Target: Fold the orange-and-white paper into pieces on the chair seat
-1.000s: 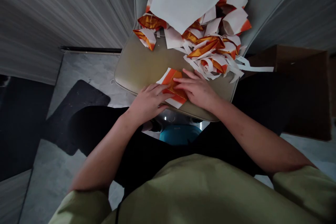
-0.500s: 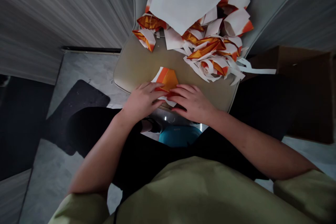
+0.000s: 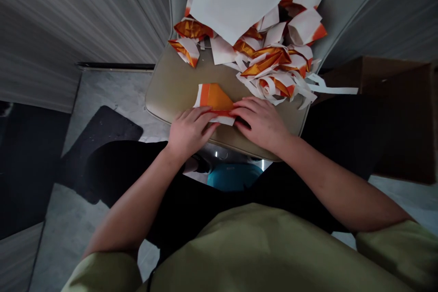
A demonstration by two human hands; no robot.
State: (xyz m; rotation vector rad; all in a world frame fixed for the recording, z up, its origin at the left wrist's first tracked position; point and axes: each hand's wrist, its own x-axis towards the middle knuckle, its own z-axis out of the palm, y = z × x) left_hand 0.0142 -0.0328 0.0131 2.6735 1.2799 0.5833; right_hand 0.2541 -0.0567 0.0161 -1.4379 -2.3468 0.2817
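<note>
A partly folded sheet of paper point(image 3: 216, 96), orange-gold with white edges, lies on the front of the chair seat. My left hand point(image 3: 190, 130) is closed at its lower left, the fingertips pressing on the folded strip and the thumb below. At the right corner, my right hand point(image 3: 260, 121) pinches the paper with curled fingers. Its thumb is partly hidden under the hand. A red and white band of the paper shows between the two hands.
Beyond my hands, several folded gold and white papers point(image 3: 270, 60) and curled paper strips lie heaped on the chair seat point(image 3: 167, 86). A large white sheet point(image 3: 239, 0) covers part of the heap. A cardboard box point(image 3: 393, 118) stands at the right, a teal object point(image 3: 234, 177) below the seat.
The lower edge of the paper now lies as a flatter, wider red and white strip. My right hand has shifted right to the paper's corner, and the left hand slightly right.
</note>
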